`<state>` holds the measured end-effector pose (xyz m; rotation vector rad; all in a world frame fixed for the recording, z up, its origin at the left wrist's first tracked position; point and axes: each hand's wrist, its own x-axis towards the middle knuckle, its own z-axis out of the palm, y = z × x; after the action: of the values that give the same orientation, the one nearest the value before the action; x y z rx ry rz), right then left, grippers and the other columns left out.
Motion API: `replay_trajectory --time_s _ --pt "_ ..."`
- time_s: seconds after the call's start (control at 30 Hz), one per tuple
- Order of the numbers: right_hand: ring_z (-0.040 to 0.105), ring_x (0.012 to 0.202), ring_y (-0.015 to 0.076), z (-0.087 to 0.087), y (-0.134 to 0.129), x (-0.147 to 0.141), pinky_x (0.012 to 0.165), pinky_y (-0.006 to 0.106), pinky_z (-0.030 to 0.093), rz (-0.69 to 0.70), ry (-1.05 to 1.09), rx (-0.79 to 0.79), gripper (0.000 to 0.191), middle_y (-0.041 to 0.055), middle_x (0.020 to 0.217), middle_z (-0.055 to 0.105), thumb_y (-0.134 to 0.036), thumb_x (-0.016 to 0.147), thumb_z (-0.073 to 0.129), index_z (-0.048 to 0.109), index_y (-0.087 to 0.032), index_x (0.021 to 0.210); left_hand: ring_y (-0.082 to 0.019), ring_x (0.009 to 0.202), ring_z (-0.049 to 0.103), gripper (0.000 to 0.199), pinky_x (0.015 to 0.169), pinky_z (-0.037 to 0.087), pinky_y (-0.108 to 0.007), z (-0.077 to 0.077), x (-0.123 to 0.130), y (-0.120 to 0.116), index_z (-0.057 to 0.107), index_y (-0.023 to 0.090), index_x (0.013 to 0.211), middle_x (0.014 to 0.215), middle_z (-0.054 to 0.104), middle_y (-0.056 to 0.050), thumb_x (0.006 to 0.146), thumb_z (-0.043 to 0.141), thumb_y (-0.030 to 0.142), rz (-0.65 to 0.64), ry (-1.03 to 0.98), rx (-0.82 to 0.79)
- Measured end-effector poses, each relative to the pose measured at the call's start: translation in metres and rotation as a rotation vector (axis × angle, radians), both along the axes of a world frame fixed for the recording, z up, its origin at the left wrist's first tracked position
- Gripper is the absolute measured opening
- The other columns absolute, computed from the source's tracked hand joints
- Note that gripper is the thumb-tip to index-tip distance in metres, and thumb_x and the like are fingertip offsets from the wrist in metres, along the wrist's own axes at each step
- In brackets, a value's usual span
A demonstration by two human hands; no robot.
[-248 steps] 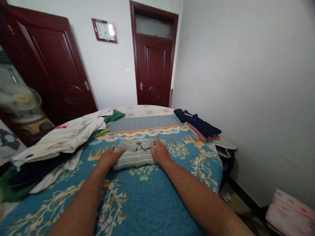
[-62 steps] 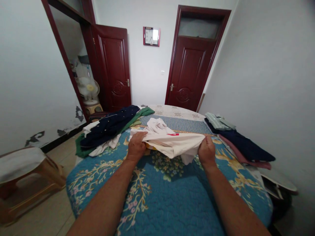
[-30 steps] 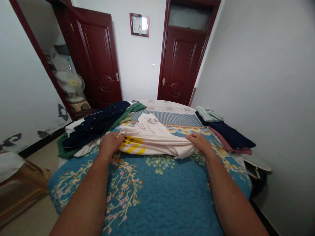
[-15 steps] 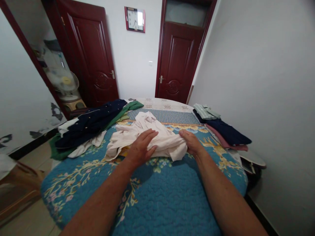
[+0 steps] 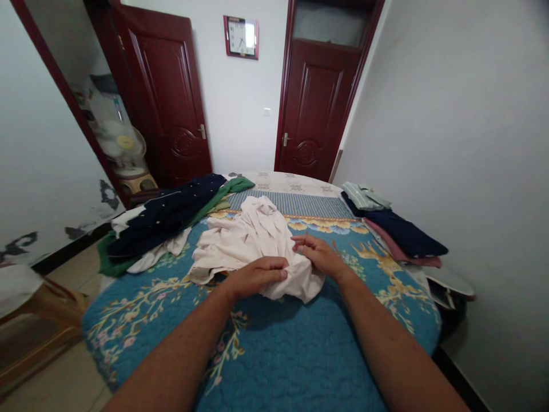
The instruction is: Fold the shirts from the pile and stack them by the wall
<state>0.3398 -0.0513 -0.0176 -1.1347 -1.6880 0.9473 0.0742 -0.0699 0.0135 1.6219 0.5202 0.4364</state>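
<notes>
A crumpled off-white garment (image 5: 257,234) lies on the blue floral quilted cover (image 5: 295,355) in front of me. Its exact kind is unclear because of the folds. My left hand (image 5: 261,274) pinches the near edge between thumb and fingers. On the right side of the cloth rests my right hand (image 5: 319,254), fingers stretched out and a little apart, touching the fabric from above. A loose fold of the garment hangs toward me between the two hands.
At the left is a heap of navy, green and white clothes (image 5: 167,217). Folded clothes (image 5: 398,229) are stacked at the right edge, near the wall. A wooden stool (image 5: 47,315) stands at lower left; two dark red doors (image 5: 317,109) are behind.
My right hand has let go of the garment's right edge and moved left over the cloth. My left hand has gone from lying on the fabric to pinching its near edge. The view shifted slightly.
</notes>
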Motion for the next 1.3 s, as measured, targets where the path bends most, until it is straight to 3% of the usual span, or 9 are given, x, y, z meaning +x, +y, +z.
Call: replay_trajectory --time_s 0.1,0.23,0.4,0.57,0.67,0.83,0.97,1.1,1.3 --pt "0.065 0.127 0.0255 -0.017 0.004 -0.005 0.11 0.045 0.051 0.046 -0.286 0.22 0.054 0.0086 0.139 0.071 -0.015 0.087 0.06 0.073 -0.027 0.138 -0.01 0.063 0.045 0.04 0.056 0.03 -0.023 -0.002 0.003 -0.006 0.064 0.017 0.089 0.076 0.054 0.001 0.085 0.079 0.054 -0.04 -0.079 -0.195" --pt "0.055 0.146 0.0261 -0.031 0.006 -0.018 0.118 0.046 0.047 0.009 -0.54 0.312 0.074 0.0099 0.167 0.049 -0.003 0.082 0.054 0.063 -0.028 0.151 -0.01 0.059 0.049 0.039 0.053 0.033 -0.022 -0.002 0.005 -0.013 0.067 0.016 0.086 0.072 0.056 0.0 0.075 0.087 0.048 -0.045 -0.223 -0.405" --pt "0.062 0.139 0.0266 -0.033 0.02 -0.029 0.113 0.043 0.051 -0.052 -0.535 0.337 0.045 0.0108 0.162 0.056 -0.009 0.085 0.053 0.077 -0.024 0.121 -0.008 0.052 0.048 0.043 0.048 0.033 -0.02 0.008 -0.012 -0.015 0.064 0.015 0.076 0.066 0.056 0.0 0.068 0.092 0.047 -0.057 -0.298 -0.438" --pt "0.073 0.102 0.0257 -0.002 0.025 -0.004 0.096 0.042 0.058 -0.535 0.028 0.315 0.033 0.0083 0.11 0.079 -0.031 0.095 0.049 0.073 -0.021 0.117 -0.009 0.048 0.047 0.047 0.044 0.03 -0.019 0.014 -0.049 0.0 0.06 0.016 0.07 0.061 0.059 0.0 0.063 0.096 0.045 0.049 -0.385 -0.283" --pt "0.072 0.101 0.0252 0.03 0.006 0.017 0.096 0.044 0.057 -0.835 0.291 0.596 0.029 0.0083 0.111 0.077 -0.039 0.098 0.052 0.067 -0.02 0.113 -0.01 0.049 0.05 0.048 0.046 0.034 -0.019 0.015 -0.062 0.008 0.06 0.016 0.069 0.061 0.061 -0.001 0.063 0.097 0.046 0.089 -0.42 -0.197" --pt "0.057 0.138 0.0314 0.041 -0.011 0.052 0.117 0.056 0.043 -0.904 -0.127 1.031 0.034 0.0159 0.146 0.062 -0.039 0.096 0.059 0.061 -0.022 0.125 -0.01 0.051 0.052 0.045 0.048 0.038 -0.019 0.017 -0.076 0.018 0.065 0.016 0.074 0.065 0.063 0.0 0.062 0.099 0.043 0.08 -0.402 -0.125" --pt "0.058 0.131 0.0335 0.002 0.012 0.093 0.117 0.055 0.04 -0.972 -0.572 0.781 0.026 0.0186 0.134 0.068 -0.03 0.093 0.055 0.069 -0.018 0.112 -0.01 0.053 0.055 0.042 0.049 0.042 -0.018 0.014 -0.107 0.033 0.064 0.015 0.071 0.068 0.061 0.0 0.064 0.098 0.037 0.303 -0.478 -0.106" --pt "0.062 0.111 0.0315 -0.03 0.028 0.122 0.103 0.046 0.046 -1.093 -0.64 0.399 0.031 0.0187 0.111 0.072 -0.021 0.085 0.049 0.073 -0.015 0.103 -0.013 0.056 0.06 0.041 0.051 0.047 -0.02 0.01 -0.135 0.049 0.067 0.018 0.082 0.073 0.066 0.001 0.065 0.098 0.04 0.452 -0.509 -0.103" --pt "0.065 0.102 0.0321 -0.029 0.025 0.141 0.097 0.045 0.05 -1.253 -0.248 0.233 0.046 0.0159 0.105 0.076 -0.028 0.081 0.046 0.078 -0.014 0.111 -0.025 0.088 0.075 0.035 0.069 0.057 -0.026 0.008 -0.136 0.055 0.081 0.021 0.093 0.092 0.079 -0.005 0.069 0.095 0.042 0.407 0.169 0.035"
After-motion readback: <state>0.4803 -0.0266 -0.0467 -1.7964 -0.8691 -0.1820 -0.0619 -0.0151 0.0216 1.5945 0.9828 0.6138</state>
